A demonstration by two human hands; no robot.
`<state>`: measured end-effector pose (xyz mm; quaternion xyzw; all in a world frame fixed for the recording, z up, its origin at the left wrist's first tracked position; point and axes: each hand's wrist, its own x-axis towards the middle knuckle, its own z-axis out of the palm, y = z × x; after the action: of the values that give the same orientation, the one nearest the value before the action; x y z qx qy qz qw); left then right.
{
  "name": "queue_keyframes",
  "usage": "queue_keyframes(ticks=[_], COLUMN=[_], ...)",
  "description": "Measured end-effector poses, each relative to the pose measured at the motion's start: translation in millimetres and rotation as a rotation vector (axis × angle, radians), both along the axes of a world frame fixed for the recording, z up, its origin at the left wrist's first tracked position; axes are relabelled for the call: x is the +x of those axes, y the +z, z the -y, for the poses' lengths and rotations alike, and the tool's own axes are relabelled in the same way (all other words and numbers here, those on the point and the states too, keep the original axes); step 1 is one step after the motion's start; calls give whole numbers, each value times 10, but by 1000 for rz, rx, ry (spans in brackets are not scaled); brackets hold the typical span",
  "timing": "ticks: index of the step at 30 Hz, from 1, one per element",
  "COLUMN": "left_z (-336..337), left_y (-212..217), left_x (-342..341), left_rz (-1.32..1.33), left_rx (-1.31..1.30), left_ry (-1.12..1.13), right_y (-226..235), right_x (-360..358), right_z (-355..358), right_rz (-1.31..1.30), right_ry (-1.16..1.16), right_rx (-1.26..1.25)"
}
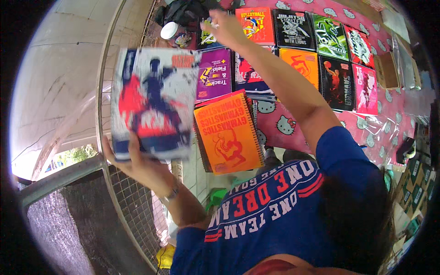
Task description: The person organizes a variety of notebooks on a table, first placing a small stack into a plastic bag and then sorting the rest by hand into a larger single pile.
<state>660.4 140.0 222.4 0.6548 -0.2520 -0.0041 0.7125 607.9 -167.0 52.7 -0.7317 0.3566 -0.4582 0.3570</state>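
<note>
In my left hand (137, 165) is a white, red and navy spiral notebook (156, 98), raised at the left and smeared by motion. The fingers grip its lower edge, thumb on the front cover. My right hand (224, 30) reaches to the far side of the table, over a dark-covered notebook (203, 40). Its fingers look apart, with nothing seen between them. Next to the raised notebook, an orange spiral notebook (229, 135) tops a small stack at the table's near edge. A purple notebook (214, 75) lies just beyond that stack.
Rows of sports-themed notebooks, including a green one (331, 36) and a pink one (365, 89), cover the pink patterned tablecloth (293, 126). A white-lidded jar (169, 31) and a black bag (183, 13) sit far left. Metal mesh (133, 201) borders the left side. An open cardboard box (387, 71) stands right.
</note>
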Motion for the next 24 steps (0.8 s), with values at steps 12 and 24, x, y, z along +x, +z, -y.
queue_keyframes(ticks=[12, 24], left_z=[-1062, -1339], left_y=[-1429, -1734], left_x=[-697, -357], left_rz=[19, -450], left_rx=[598, 310], left_ry=[172, -8], right_y=[-479, 540], right_x=[173, -929], right_z=[-226, -1423], right_rz=[-169, -128], right_ry=[238, 525], right_rx=[-66, -230])
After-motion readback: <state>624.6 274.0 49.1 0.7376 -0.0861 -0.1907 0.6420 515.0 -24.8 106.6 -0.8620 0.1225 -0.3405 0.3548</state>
